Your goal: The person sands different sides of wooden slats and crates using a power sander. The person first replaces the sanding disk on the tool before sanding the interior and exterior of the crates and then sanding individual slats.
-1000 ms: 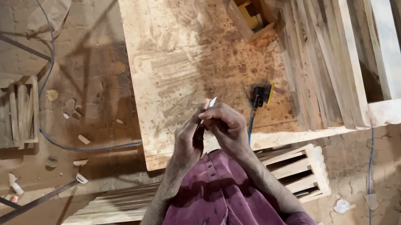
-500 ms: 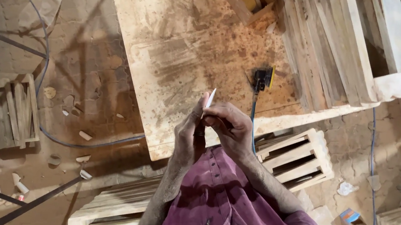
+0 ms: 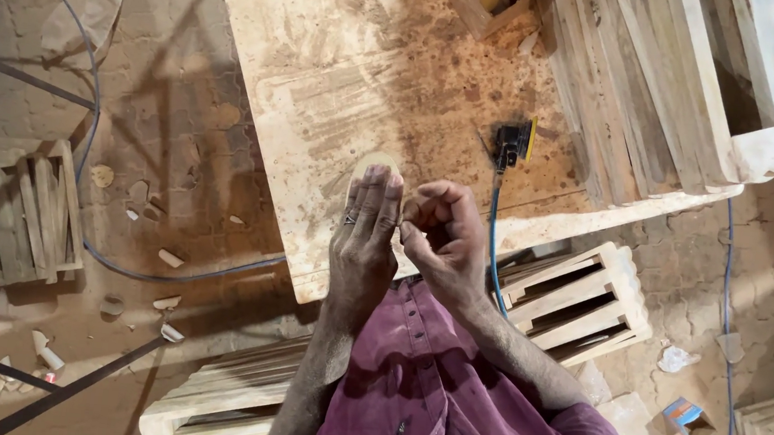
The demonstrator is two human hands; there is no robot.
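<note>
— Looking down, what do the hands have?
— A pale, rounded disc [image 3: 376, 162] sticks out just above the fingertips of the left hand [image 3: 364, 244], whose fingers lie flat and straight together, pressed against the disc. The right hand [image 3: 441, 238] is curled beside it, fingertips pinched toward the left fingers; whether its grip is on the disc's edge I cannot tell.

— And around them?
— Beneath and beyond both hands lies the speckled wooden surface [image 3: 346, 67]. Up and right of the right hand sits a small black sander [image 3: 513, 144], its blue cable [image 3: 492, 249] running down just beside the right wrist. Stacked wooden slats [image 3: 636, 81] lie farther right.

— Anything in the way?
— The left hand hides most of the disc. A slatted crate [image 3: 581, 303] stands on the floor below the right forearm.
</note>
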